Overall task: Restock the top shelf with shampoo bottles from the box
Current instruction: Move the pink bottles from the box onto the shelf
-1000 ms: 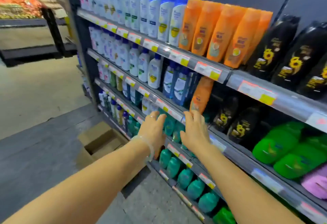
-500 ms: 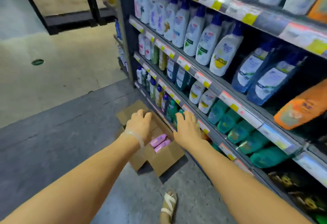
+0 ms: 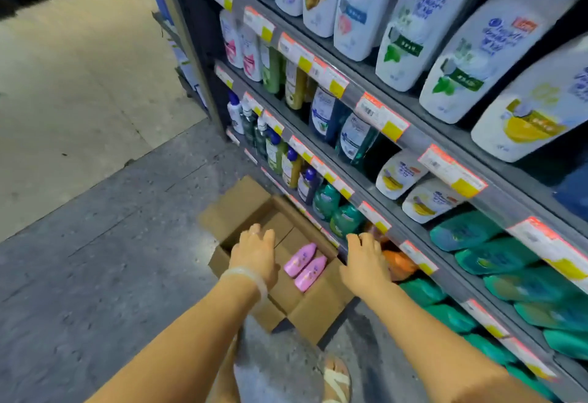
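An open cardboard box (image 3: pixel 313 312) stands on the floor against the foot of the shelving. Two pink shampoo bottles (image 3: pixel 304 264) lie side by side inside it. My left hand (image 3: pixel 256 253) hovers over the left part of the box, fingers relaxed and holding nothing, a pale bracelet on the wrist. My right hand (image 3: pixel 366 261) reaches down at the box's right edge, fingers spread and empty, in front of an orange bottle (image 3: pixel 399 264) on the low shelf. The top shelf is out of view.
The shelving unit (image 3: pixel 423 144) fills the right side, its tiers packed with white, green and teal bottles behind price tags. My sandalled foot (image 3: pixel 337 380) stands just in front of the box. Grey floor (image 3: pixel 95 243) spreads to the left.
The view has dropped from the upper shelves to the floor. Both hands have come down from the shelf edge to just above the open box.
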The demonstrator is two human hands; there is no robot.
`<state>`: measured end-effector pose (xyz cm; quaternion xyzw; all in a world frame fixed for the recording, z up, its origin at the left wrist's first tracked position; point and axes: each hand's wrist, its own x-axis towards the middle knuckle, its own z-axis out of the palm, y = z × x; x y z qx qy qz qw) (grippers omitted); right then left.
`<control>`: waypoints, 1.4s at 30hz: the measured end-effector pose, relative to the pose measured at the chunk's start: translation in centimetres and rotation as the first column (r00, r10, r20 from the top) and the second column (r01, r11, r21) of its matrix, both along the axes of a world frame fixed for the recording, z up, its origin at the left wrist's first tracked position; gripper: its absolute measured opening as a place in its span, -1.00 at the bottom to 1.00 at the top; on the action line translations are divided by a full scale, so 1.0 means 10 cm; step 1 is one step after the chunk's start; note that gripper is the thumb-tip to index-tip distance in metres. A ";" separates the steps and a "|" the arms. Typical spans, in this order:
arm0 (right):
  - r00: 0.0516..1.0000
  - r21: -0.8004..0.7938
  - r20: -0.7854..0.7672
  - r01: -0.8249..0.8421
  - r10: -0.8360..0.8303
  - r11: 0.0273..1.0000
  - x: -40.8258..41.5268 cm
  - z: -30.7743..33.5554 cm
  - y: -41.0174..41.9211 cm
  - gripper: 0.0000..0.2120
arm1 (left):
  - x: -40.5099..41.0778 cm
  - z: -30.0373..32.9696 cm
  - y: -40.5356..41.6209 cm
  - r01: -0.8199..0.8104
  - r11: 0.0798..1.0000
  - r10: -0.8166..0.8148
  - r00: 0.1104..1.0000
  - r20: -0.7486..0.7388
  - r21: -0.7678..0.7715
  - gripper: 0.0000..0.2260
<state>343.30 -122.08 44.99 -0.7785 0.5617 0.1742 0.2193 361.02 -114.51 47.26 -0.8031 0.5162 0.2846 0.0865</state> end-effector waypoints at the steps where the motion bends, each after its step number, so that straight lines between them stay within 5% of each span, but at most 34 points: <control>1: 0.999 0.015 -0.013 0.034 -0.034 0.999 0.09 -0.18 -0.05 -0.53 | 0.11 -0.19 -0.11 0.022 0.999 -0.022 1.000 -0.012 0.029 -0.51; 5: 0.966 0.048 -0.049 0.258 -0.256 0.965 0.42 -1.06 -0.20 -0.59 | 0.48 -1.14 -0.55 0.155 0.973 -0.150 0.988 -0.040 0.174 -0.40; 11: 0.800 0.173 -0.001 0.591 -0.600 0.788 0.78 -2.77 -0.17 -0.46 | 0.63 -2.86 -0.89 0.329 0.892 -0.308 0.944 -0.117 0.310 -0.49; 17: 0.641 0.278 0.047 0.728 -0.766 0.627 0.86 -4.42 -0.02 -0.30 | 0.37 -4.57 -0.85 0.381 0.878 -0.344 0.923 -0.171 0.289 -0.37; 23: 0.499 0.333 -0.020 0.821 -0.866 0.465 0.82 -5.52 0.03 -0.38 | 0.16 -5.81 -0.79 0.349 0.915 -0.291 0.918 -0.270 0.200 -0.38; 28: 0.509 0.117 -0.111 0.859 -0.853 0.498 0.91 -5.84 -0.02 -0.28 | 0.04 -6.23 -0.97 0.280 0.960 -0.249 0.886 -0.390 0.022 -0.22; 32: 0.591 -0.051 -0.124 0.799 -0.797 0.600 0.94 -5.95 0.04 -0.47 | 0.18 -6.30 -1.05 0.306 0.952 -0.281 0.883 -0.376 0.007 -0.16; 34: 0.679 -0.017 -0.106 0.730 -0.727 0.684 0.93 -6.00 0.04 -0.39 | 0.36 -6.28 -1.05 0.222 0.975 -0.197 0.911 -0.361 0.027 -0.23; 37: 0.656 0.076 -0.057 0.755 -0.753 0.652 0.96 -6.03 0.02 -0.21 | 0.52 -6.26 -0.98 0.076 0.997 -0.066 0.972 -0.226 0.034 -0.28; 42: 0.608 0.116 -0.061 0.792 -0.792 0.599 1.04 -6.02 -0.03 -0.24 | 0.39 -6.32 -0.95 -0.035 0.995 0.049 0.986 -0.157 0.093 -0.35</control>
